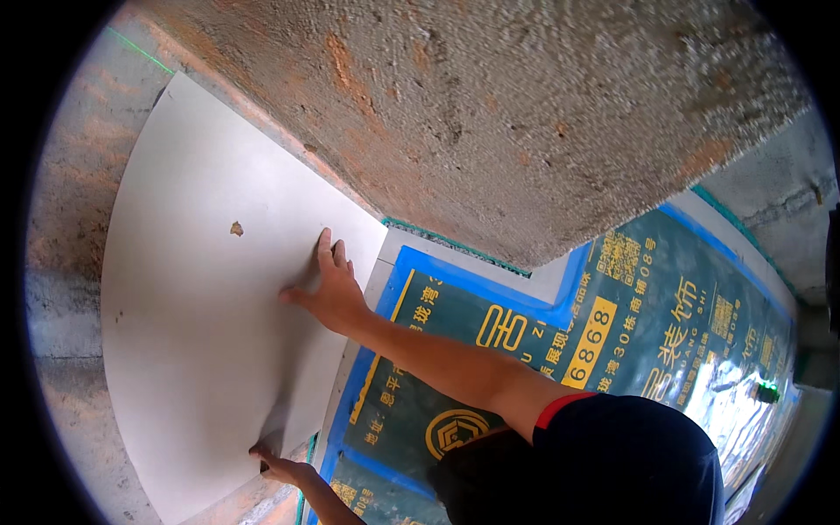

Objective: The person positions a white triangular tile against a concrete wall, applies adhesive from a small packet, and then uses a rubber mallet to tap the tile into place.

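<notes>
A large pale tile (201, 315) stands against the grey wall at the left, with a small brownish fleck on its face. My right hand (324, 284) rests on the tile near its inner edge, fingers and thumb spread. Lower down, my left hand (280, 464) is at the tile's bottom part, fingers curled against something dark that I cannot make out, partly in shadow.
A rough plastered wall (490, 96) fills the top. Green protective sheeting (525, 367) with blue tape covers the floor, bordered by pale edging (464, 251). A small green-lit device (766, 392) stands at the right. A green laser line crosses the upper left.
</notes>
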Available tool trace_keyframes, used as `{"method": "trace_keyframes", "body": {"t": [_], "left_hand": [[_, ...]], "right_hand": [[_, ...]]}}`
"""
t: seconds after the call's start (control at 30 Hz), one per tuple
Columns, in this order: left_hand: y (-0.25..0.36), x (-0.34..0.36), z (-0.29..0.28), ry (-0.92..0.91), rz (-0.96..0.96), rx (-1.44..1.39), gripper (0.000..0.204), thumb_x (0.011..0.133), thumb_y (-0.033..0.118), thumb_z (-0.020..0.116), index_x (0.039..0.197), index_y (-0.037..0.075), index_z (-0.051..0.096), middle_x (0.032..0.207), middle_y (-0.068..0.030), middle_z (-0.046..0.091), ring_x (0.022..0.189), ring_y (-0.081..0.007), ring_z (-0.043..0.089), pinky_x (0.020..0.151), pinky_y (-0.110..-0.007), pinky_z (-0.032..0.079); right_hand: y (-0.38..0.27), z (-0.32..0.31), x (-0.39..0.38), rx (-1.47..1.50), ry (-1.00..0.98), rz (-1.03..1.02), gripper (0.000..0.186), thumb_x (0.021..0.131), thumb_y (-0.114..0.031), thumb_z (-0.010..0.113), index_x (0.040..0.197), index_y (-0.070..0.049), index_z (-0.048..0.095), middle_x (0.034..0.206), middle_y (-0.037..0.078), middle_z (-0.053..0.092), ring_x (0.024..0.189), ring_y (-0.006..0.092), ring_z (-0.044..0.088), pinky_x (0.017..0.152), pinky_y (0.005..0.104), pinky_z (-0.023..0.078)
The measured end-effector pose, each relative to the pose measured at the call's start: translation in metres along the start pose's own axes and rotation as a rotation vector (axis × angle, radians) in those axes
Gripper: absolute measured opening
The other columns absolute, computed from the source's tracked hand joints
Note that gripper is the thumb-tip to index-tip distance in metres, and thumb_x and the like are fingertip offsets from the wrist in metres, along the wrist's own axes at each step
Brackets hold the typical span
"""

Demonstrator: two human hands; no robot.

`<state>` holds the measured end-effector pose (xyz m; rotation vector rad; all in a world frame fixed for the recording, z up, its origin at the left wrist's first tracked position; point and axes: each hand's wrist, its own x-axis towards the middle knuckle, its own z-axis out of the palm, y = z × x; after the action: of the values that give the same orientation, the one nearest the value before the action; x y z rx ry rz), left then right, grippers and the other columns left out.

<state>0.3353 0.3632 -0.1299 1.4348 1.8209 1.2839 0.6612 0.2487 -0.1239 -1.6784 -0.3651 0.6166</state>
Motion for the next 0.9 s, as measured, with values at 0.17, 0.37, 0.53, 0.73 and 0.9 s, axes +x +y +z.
{"method": "trace_keyframes", "body": {"t": [0.17,0.37,0.53,0.73,0.9], "left_hand": [[-0.013,0.013,0.004,0.028,-0.013,-0.03,0.072,0.091,0.059,0.063,0.111,-0.01,0.057,0.112,-0.0229,0.064,0.112,-0.0321,0.061,0.101,-0.044,0.045],[-0.014,0.009,0.005,0.033,0.012,-0.128,0.07,0.092,0.056,0.064,0.108,-0.011,0.05,0.113,-0.0239,0.058,0.112,-0.0303,0.06,0.101,-0.043,0.044],[0.006,-0.011,0.005,-0.013,0.05,-0.185,0.069,0.092,0.053,0.065,0.107,-0.01,0.044,0.114,-0.0257,0.054,0.114,-0.0299,0.058,0.102,-0.04,0.042],[0.002,-0.008,0.004,-0.003,0.017,-0.132,0.068,0.094,0.052,0.064,0.111,-0.01,0.043,0.118,-0.0258,0.054,0.115,-0.0297,0.057,0.102,-0.041,0.042],[-0.013,0.005,0.001,-0.01,0.023,-0.129,0.065,0.096,0.048,0.063,0.116,-0.01,0.045,0.119,-0.0245,0.057,0.111,-0.0289,0.057,0.099,-0.043,0.043]], "right_hand": [[0.003,-0.001,0.003,0.022,-0.009,0.008,0.13,0.076,-0.053,0.082,0.159,-0.003,-0.005,0.158,0.04,0.009,0.146,0.0554,0.022,0.118,0.0516,0.029],[0.004,0.003,0.007,-0.062,0.001,-0.001,0.135,0.073,-0.056,0.084,0.159,0.0,-0.004,0.157,0.041,0.012,0.141,0.0544,0.032,0.115,0.0484,0.035],[0.0,0.001,0.008,-0.148,0.02,0.016,0.138,0.07,-0.061,0.084,0.158,0.003,-0.001,0.154,0.043,0.021,0.138,0.052,0.04,0.113,0.0432,0.039],[0.0,0.001,0.009,-0.12,-0.012,0.037,0.135,0.073,-0.056,0.084,0.158,0.003,-0.003,0.158,0.04,0.016,0.142,0.0478,0.035,0.115,0.0413,0.036],[-0.002,0.005,0.006,-0.167,0.027,0.022,0.131,0.076,-0.06,0.08,0.158,0.006,0.002,0.16,0.033,0.02,0.145,0.0442,0.033,0.117,0.0399,0.034]]}}
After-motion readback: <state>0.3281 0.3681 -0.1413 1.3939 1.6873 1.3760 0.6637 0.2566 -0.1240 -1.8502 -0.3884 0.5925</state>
